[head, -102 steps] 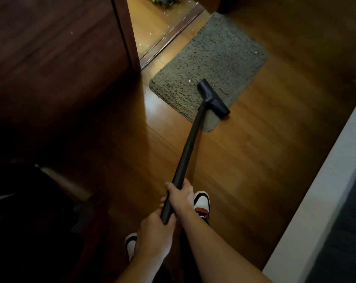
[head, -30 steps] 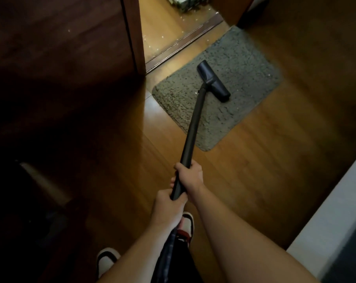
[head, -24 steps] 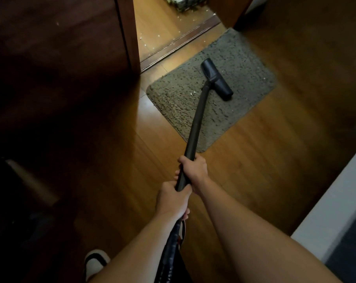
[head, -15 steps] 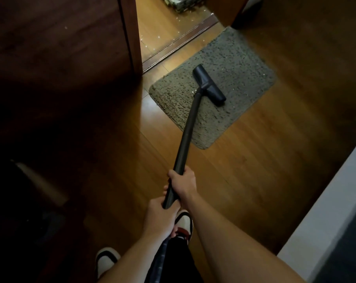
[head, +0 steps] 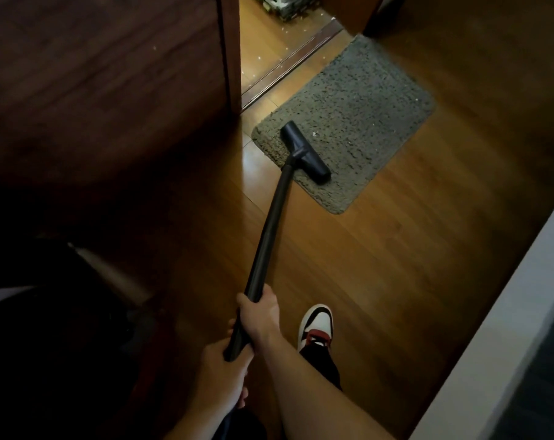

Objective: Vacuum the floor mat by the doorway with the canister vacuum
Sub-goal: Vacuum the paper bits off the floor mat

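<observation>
A grey shaggy floor mat (head: pixel 358 122) lies on the wooden floor by the doorway, with pale specks scattered on it. The black vacuum nozzle (head: pixel 304 152) rests on the mat's near left edge. Its long black wand (head: pixel 269 230) runs down to my hands. My right hand (head: pixel 260 315) grips the wand higher up, and my left hand (head: pixel 221 369) grips its lower end just behind. The canister itself is hidden from view.
A dark wooden door (head: pixel 110 74) stands at the left, its edge beside the mat. A metal threshold strip (head: pixel 288 63) crosses the doorway, with crumbs beyond it. My white and red shoe (head: pixel 315 325) is on the floor. A pale ledge (head: pixel 491 344) runs along the right.
The nozzle has been pulled back from the mat's middle to its near left edge. My hands have drawn down and toward me with the wand.
</observation>
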### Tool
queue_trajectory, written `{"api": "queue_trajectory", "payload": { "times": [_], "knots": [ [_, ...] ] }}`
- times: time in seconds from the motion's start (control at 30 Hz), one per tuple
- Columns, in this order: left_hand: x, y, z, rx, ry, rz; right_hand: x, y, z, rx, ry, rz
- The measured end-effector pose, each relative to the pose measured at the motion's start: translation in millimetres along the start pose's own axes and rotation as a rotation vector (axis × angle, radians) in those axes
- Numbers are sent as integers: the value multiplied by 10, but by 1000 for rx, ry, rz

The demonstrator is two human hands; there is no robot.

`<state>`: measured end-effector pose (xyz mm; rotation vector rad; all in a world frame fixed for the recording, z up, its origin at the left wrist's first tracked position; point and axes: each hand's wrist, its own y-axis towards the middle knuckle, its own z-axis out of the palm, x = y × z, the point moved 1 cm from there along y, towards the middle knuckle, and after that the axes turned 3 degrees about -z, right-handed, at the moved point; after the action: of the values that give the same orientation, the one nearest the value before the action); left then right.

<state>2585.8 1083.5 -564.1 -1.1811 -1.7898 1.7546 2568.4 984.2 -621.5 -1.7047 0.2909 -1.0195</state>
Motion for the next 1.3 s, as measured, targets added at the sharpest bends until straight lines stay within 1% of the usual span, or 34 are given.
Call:
{"api": "queue_trajectory", "payload": {
  "times": [0.13,0.33,0.67,0.87,1.0,1.13,1.3],
  "knots": [
    [21,-25,27,-11,17,2,-21,-21,-14,8,-12,8],
    [-191,59,393,-8,-19,38,170,183,-336,0,-5,-12],
    [-1082,340,955,7,-60,51,881,794,-926,-2,19,-37],
    [-1617,576,1483,16,-92,95,1349,1224,-1435,-41,-31,-62],
    [-1845,674,1759,33,-118,97,1550,1395,-1701,-49,-58,-69],
    [-1897,695,1815,29,-127,91,1595,1427,-1750,-51,-49,-72],
    [-1837,655,1645,14,-109,108,1570,1341,-1602,-62,-37,-74]
  ]
}}
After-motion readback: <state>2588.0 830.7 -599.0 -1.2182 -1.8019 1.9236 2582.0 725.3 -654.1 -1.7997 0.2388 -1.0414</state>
